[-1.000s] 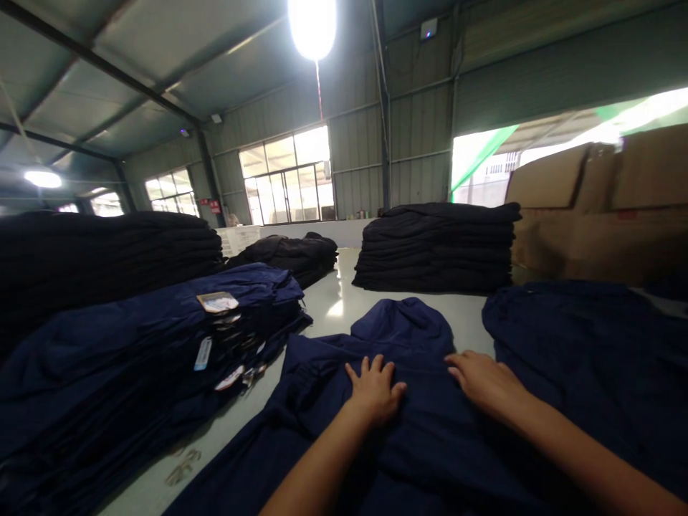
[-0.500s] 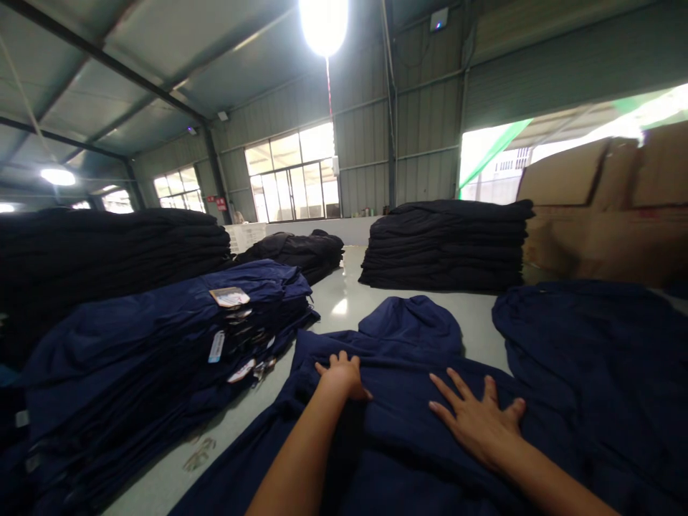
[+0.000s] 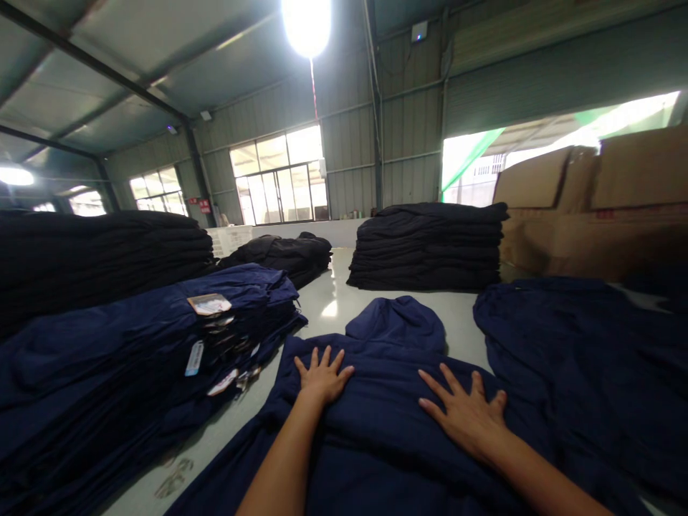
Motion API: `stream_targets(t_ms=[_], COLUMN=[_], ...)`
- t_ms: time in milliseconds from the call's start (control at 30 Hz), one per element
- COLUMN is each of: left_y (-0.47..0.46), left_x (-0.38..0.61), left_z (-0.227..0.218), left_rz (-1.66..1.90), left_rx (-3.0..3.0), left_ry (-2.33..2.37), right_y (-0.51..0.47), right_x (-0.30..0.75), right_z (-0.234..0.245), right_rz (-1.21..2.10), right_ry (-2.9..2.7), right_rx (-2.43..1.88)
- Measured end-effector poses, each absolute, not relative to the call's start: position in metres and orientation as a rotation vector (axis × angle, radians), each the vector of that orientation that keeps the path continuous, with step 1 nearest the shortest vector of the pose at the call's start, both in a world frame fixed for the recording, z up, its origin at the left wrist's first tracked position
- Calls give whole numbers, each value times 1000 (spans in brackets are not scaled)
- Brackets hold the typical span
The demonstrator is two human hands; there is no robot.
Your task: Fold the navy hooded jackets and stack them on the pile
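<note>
Fig.: our L hand [image 3: 322, 376] & R hand [image 3: 465, 416] lie flat, fingers spread, apart on navy hoodie [image 3: 395, 326]; an uneven push may bunch fabric on the slick worktop [image 3: 333, 294].

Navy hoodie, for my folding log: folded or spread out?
Spread out: navy hoodie lies flat, hood extended, left hand and right hand open on it.

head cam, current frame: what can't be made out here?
All in the head view:
- Hang tags on the navy stack: print too small and blurred.
- Navy hooded garment: lower part cut off by the bottom edge; parts covered by the left hand and right hand lying flat.
- Navy pile at right: cut off by the right edge, too dark to count pieces.
- Red sign by the windows: too small to read.
</note>
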State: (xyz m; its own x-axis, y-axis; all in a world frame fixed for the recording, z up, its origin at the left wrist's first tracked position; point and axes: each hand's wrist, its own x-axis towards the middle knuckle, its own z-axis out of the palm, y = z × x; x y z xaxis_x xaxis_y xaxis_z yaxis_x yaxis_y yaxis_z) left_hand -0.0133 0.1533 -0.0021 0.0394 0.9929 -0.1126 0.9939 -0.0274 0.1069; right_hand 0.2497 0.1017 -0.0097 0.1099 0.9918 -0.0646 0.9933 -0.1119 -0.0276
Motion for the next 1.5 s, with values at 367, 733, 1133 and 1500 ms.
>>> stream_targets(t_ms=[367, 733, 1133, 1500], left_y=[157, 163, 143, 143], left_x=[-18, -12, -6, -10], left_z=[-6, -7, 34, 24], left_rz=[133, 282, 53, -127], left_rx=[2190, 2106, 2087, 1909], left_ry=[2059, 2279, 2037, 1992], right_y=[97, 85, 83, 91], right_x=[248, 256, 246, 247], right_z=[-1, 17, 9, -11], right_rz=[-162, -299, 28, -154], right_ry=[2060, 2021, 2176, 2201], right_rx=[2301, 2292, 2250, 2153])
